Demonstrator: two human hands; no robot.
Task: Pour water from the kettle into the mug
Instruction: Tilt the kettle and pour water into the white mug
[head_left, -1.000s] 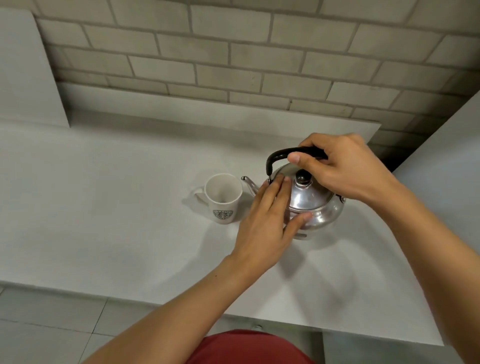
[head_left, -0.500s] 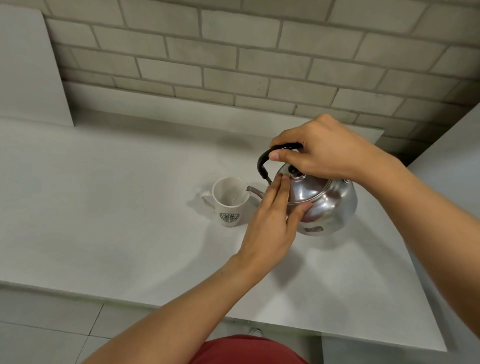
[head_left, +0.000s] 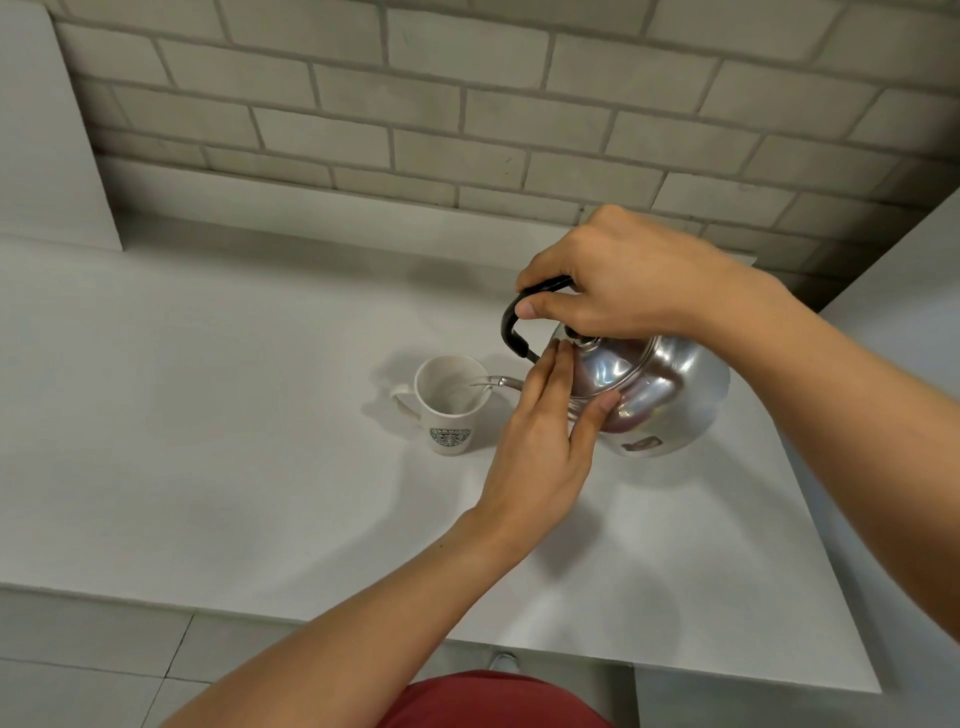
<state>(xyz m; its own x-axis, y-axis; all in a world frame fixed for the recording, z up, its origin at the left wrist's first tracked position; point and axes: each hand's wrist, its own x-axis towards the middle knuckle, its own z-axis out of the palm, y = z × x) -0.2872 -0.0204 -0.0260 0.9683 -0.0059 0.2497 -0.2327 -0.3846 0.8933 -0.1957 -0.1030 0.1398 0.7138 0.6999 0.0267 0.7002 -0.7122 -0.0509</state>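
A shiny steel kettle (head_left: 660, 395) hangs tilted to the left above the counter, its thin spout over the rim of a white mug (head_left: 449, 410) with a green logo. My right hand (head_left: 618, 280) is closed around the kettle's black handle from above. My left hand (head_left: 545, 441) lies flat against the kettle's lid and front side, fingers together, thumb on the body. The mug stands upright on the counter, its handle pointing left. A thin glint shows at the spout tip inside the mug.
The pale counter (head_left: 208, 441) runs left and toward me, ending at a front edge above a tiled floor (head_left: 93, 665). A brick wall (head_left: 467, 104) stands behind, a white panel (head_left: 47, 135) at the far left, and another white surface (head_left: 914, 312) at the right.
The kettle was lifted off the counter and tipped further left, bringing its spout over the mug. My left hand stayed pressed on the lid while my right hand raised the handle.
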